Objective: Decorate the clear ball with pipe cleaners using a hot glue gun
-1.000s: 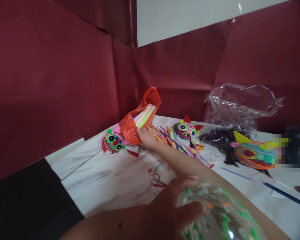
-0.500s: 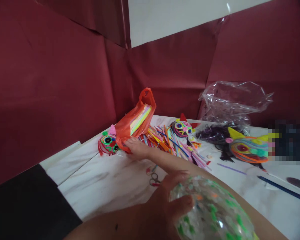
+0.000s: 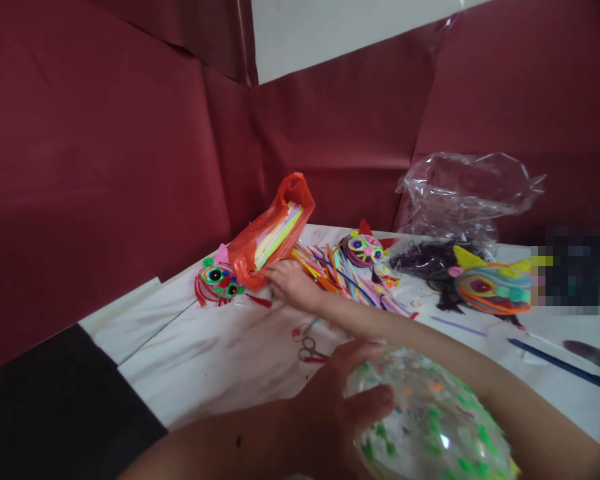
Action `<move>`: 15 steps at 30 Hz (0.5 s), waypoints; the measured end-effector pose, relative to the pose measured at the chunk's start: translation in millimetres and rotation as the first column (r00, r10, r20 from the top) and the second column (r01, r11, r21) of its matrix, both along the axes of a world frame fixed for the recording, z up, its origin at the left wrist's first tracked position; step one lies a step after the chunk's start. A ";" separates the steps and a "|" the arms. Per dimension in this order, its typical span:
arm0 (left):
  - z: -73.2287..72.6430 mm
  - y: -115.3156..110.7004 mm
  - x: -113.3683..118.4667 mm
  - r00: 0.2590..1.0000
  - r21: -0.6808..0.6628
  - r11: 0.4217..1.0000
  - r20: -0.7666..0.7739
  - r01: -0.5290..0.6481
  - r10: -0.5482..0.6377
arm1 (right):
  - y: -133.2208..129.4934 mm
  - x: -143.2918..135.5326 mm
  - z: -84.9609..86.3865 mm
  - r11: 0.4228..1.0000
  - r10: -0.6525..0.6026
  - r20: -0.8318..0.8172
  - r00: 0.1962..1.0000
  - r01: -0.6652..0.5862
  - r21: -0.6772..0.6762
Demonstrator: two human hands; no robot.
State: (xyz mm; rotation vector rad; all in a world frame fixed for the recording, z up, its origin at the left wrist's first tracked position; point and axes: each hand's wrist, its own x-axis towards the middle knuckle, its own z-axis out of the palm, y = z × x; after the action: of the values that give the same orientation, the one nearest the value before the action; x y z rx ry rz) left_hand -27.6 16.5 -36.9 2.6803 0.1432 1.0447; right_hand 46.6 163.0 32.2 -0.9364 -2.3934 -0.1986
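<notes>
My left hand (image 3: 343, 393) grips the near-left side of a clear, rounded plastic shell (image 3: 430, 420) with green and orange specks. Its thumb and fingers are spread around the shell's edge. My right hand (image 3: 293, 285) reaches across the table, its curled fingertips at the lower edge of a red plastic bag (image 3: 247, 257). A bundle of pastel fuzzy craft sticks (image 3: 279, 235) shows in the bag's opening. Just left of the bag lies a colourful animal mask (image 3: 215, 283) with large eyes. Loose coloured craft sticks (image 3: 347, 283) spread beyond my right forearm.
Scissors (image 3: 309, 350) lie on the marble-patterned table (image 3: 220, 360). Toward the back stands a second mask (image 3: 364, 250), with a third mask (image 3: 490, 287) to the right. Clear plastic wrap (image 3: 467, 190) rises behind dark curly strands (image 3: 420, 259). A dark blue stick (image 3: 560, 363) lies right. Maroon sheeting (image 3: 105, 167) walls the table.
My right hand has shifted a little right and up, and the bag's lower edge has drawn back from the left mask, uncovering more of it. My left hand keeps hold of the shell.
</notes>
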 end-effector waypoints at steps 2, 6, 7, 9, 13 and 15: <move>13.1 -4.1 4.1 0.987 0.037 0.998 0.153 0.045 -0.050 | 14.6 36.6 12.2 0.993 -0.114 -0.036 0.993 0.114 -0.012; 28.4 -7.8 12.3 0.950 0.072 0.991 0.286 0.110 -0.126 | 39.1 98.8 23.7 0.973 -0.222 0.020 0.975 0.223 -0.064; 29.3 -7.8 13.6 0.949 0.081 0.990 0.285 0.119 -0.137 | 41.1 107.3 22.3 0.975 -0.200 0.063 0.978 0.205 -0.080; 29.5 -7.6 14.3 0.955 0.099 0.987 0.258 0.123 -0.145 | 40.6 113.9 15.3 0.984 -0.130 0.152 0.980 0.146 -0.105; 31.7 -7.3 11.2 0.980 0.115 0.991 0.181 0.061 -0.082 | 34.8 102.6 0.6 0.992 -0.029 0.279 0.960 0.062 -0.110; 34.2 -7.0 10.1 0.980 0.132 0.991 0.190 0.029 -0.054 | 34.9 96.5 -0.8 0.994 -0.006 0.319 0.948 0.042 -0.105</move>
State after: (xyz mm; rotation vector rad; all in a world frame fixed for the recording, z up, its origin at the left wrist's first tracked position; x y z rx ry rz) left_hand -17.6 9.5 -2.7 2.6599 -0.0181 1.3359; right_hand 143.0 197.8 31.4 -1.0526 -2.7135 -0.2440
